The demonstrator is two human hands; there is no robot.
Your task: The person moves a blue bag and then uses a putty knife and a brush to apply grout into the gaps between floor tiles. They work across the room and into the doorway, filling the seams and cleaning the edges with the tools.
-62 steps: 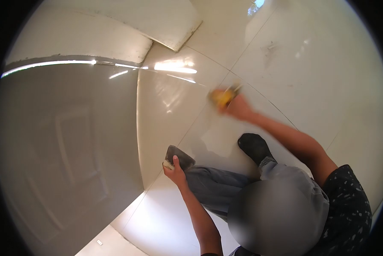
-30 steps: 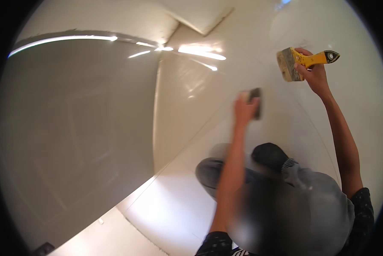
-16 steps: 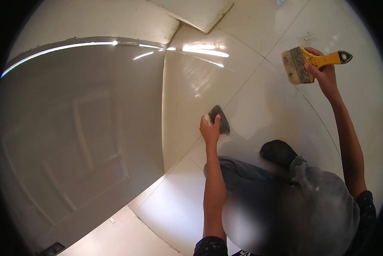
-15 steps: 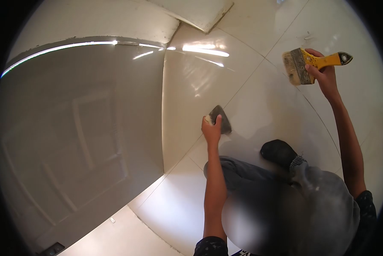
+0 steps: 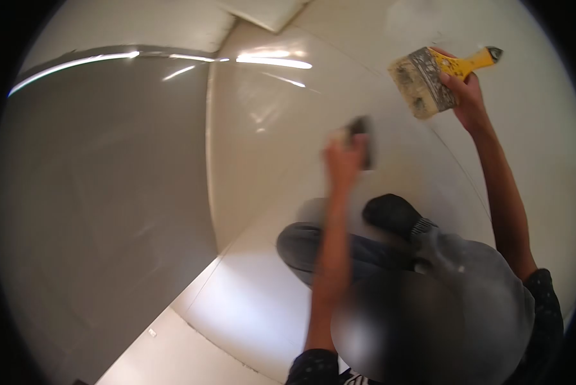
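Observation:
My right hand (image 5: 468, 101) grips a wide paintbrush (image 5: 429, 80) around the base of its yellow handle. The brush's pale, dark-stained bristles point left, and its metal band is smeared. Blurred by motion, my left hand (image 5: 344, 160) is closed on a dark flat scraper-like tool (image 5: 364, 144) with a small cream-coloured part by the fingers. That tool is held over the glossy tiled floor (image 5: 281, 154), lower and further left than the brush.
A large grey panel (image 5: 108, 192) takes up the left side. Along its top edge runs a bright strip of light. My foot in a dark sock (image 5: 394, 215) and my bent knee (image 5: 299, 249) are just below the left hand's tool. A pale step-like block (image 5: 269, 13) stands at the top.
My left hand has swept up and to the right with the dark tool. The paintbrush has shifted left and tilted, showing more of its bristle face. The whole view has also shifted slightly.

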